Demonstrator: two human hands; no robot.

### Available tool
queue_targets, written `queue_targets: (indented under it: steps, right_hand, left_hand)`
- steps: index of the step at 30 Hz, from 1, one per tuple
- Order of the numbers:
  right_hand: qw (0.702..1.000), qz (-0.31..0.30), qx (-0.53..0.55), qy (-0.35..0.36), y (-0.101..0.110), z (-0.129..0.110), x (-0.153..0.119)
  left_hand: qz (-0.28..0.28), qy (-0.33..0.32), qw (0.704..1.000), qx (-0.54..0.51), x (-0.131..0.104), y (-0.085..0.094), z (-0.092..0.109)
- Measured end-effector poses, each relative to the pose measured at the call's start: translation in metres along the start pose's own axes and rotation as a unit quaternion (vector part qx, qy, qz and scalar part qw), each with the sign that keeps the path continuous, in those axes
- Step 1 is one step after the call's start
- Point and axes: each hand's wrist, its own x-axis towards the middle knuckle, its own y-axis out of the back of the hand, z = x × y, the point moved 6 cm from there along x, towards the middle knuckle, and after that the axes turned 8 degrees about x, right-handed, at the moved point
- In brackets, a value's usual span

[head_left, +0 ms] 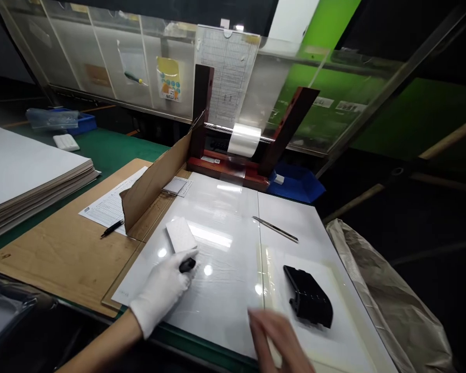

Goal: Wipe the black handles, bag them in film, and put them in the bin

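My left hand (pixel 163 285), in a white glove, is closed around a small black piece (pixel 187 265), mostly hidden by the fingers. Just beyond its fingertips a white rectangular pad (pixel 181 234) lies on the glossy white work surface (pixel 225 280). Low in the view is my bare right hand (pixel 277 339), blurred, with bent fingers; whether it grips anything is unclear. To the right of that hand, a black molded plastic part (pixel 309 297) rests on a white sheet edged with yellowish tape. Metal tweezers (pixel 275 229) lie farther back, touched by neither hand.
A dark red wooden stand (pixel 233 168) at the back carries a roll of clear film (pixel 245 140). An upright cardboard divider (pixel 159 176) borders the left side, near a pen (pixel 112 228) and printed paper. White boards (pixel 31 171) are stacked far left; a blue bin (pixel 297 182) stands back right.
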Motion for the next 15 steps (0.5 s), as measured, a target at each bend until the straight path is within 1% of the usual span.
queue_targets:
  steps: [1,2,3,4,5,6,8,9,11,13,15]
  right_hand:
    - [1.000,-0.005,-0.004,0.023,-0.010,-0.003,0.030]
    - [0.995,-0.036,-0.054,0.070,-0.025,-0.006,0.063]
    - [0.992,-0.047,-0.081,0.088,-0.038,-0.004,0.097]
    - [0.988,-0.059,-0.099,0.101,-0.052,0.000,0.131]
    - [0.984,-0.078,-0.118,0.107,-0.066,0.006,0.163]
    - [0.981,-0.093,-0.133,0.111,-0.080,0.014,0.191]
    - [0.975,-0.113,-0.159,0.110,-0.105,0.029,0.233]
    - [0.973,-0.119,-0.169,0.108,-0.114,0.035,0.247]
    - [0.970,-0.129,-0.181,0.102,-0.125,0.042,0.259]
    - [0.966,-0.155,-0.178,0.101,-0.130,0.040,0.254]
    - [0.961,-0.191,-0.168,0.104,-0.128,0.031,0.233]
  left_hand:
    - [0.038,-0.019,0.999,0.003,0.001,0.014,-0.006]
    - [0.071,-0.036,0.997,0.005,0.001,0.025,-0.012]
    - [0.093,-0.044,0.995,0.006,-0.001,0.033,-0.018]
    - [0.104,-0.039,0.994,0.002,-0.004,0.038,-0.025]
    - [0.103,-0.018,0.995,-0.005,-0.007,0.040,-0.034]
    - [0.093,0.016,0.995,-0.018,-0.011,0.040,-0.044]
    - [0.075,0.088,0.992,-0.058,-0.019,0.039,-0.063]
    - [0.071,0.116,0.987,-0.089,-0.022,0.038,-0.071]
    - [0.060,0.157,0.974,-0.151,-0.027,0.037,-0.082]
    - [0.051,0.181,0.962,-0.200,-0.027,0.036,-0.087]
    - [0.043,0.185,0.956,-0.225,-0.022,0.036,-0.086]
